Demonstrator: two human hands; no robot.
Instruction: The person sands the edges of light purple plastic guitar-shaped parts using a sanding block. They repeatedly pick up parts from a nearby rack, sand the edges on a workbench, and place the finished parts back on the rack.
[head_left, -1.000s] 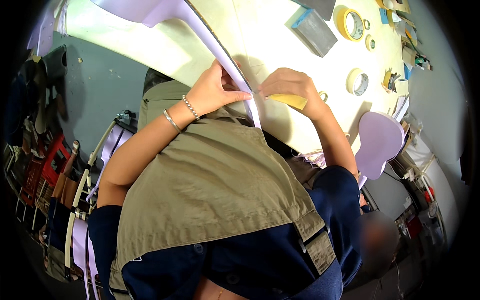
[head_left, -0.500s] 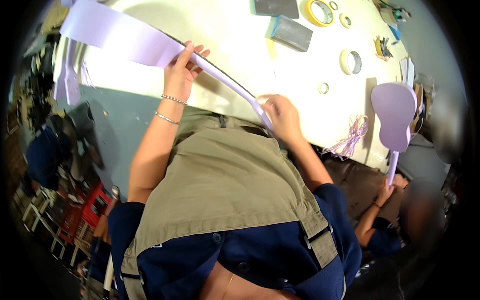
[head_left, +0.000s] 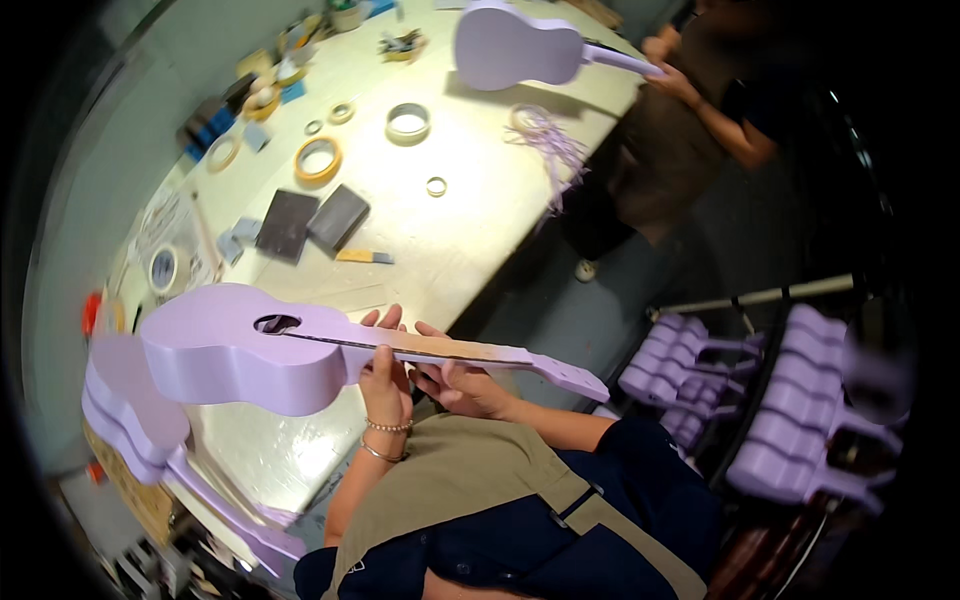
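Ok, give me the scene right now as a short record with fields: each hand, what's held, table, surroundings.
left hand: wrapped around the neck of the lilac ukulele, bracelets on the wrist
right hand: under the neck, beside the left hand
ukulele: held level over the table edge, sound hole up, fretboard bare wood
table: tape rolls, two dark sanding blocks
co-worker: at the far side, holding another lilac ukulele
right side: rack of lilac ukuleles
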